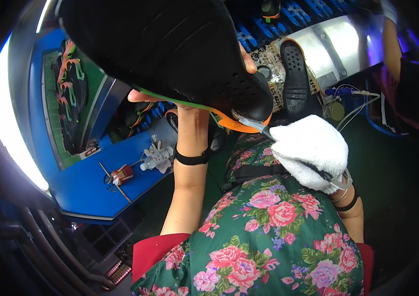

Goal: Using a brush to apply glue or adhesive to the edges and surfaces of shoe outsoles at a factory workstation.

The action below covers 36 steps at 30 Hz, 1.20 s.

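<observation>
A large black shoe sole (pixel 180 54) with small round holes and an orange-and-green rim fills the upper middle, tilted close to me. My left hand (pixel 191 111) grips it from beneath, thumb out at the left edge and fingertips showing past the far side; the palm is mostly hidden. My right hand (pixel 310 153), in a white knit glove, is closed on a brush-like tool (pixel 252 123) with a dark handle and a pale tip. That tip touches the sole's orange rim at its near end. A clear tube runs by the glove's wrist.
Another black sole (pixel 295 74) with holes lies on a taped surface beside a metal cover (pixel 335 47). On the blue table (pixel 86 192) at left are a plastic bottle (pixel 157 158), a red container (pixel 122 174) and a thin stick. A person's arm (pixel 392 49) shows at far right.
</observation>
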Motion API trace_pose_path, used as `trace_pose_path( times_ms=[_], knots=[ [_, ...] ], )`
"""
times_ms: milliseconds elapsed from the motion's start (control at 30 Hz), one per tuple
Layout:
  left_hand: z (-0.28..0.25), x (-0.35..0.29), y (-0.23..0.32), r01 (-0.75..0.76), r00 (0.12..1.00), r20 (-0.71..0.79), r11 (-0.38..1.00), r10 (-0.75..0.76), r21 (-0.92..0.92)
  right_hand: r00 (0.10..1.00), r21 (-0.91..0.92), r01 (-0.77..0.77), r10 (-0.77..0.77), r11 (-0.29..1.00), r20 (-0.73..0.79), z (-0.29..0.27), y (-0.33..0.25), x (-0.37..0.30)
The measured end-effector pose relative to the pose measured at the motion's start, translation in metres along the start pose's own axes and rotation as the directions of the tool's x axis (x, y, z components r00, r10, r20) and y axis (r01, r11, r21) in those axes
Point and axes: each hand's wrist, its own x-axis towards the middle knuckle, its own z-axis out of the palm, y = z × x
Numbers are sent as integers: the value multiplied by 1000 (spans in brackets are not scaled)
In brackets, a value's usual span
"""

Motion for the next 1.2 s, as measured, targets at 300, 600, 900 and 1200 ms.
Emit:
trace_pose_path(
  times_ms=[300, 600, 900, 1200],
  knots=[
    [-26, 14, 1, -86, 913, 398, 995, 95, -41, 994, 35, 112, -112, 993, 0, -7, 1, 7],
    [28, 31, 12, -13, 934, -353, 981, -56, -191, 980, 28, 195, -196, 980, 34, -9, 9, 12],
    [26, 38, 7, 87, 967, -225, 984, -121, -154, 978, 7, 193, -193, 981, 74, -18, 9, 0],
    [27, 43, 3, 128, 977, -159, 985, -145, -113, 987, 12, 158, -159, 987, 22, -24, 7, 0]
  ],
)
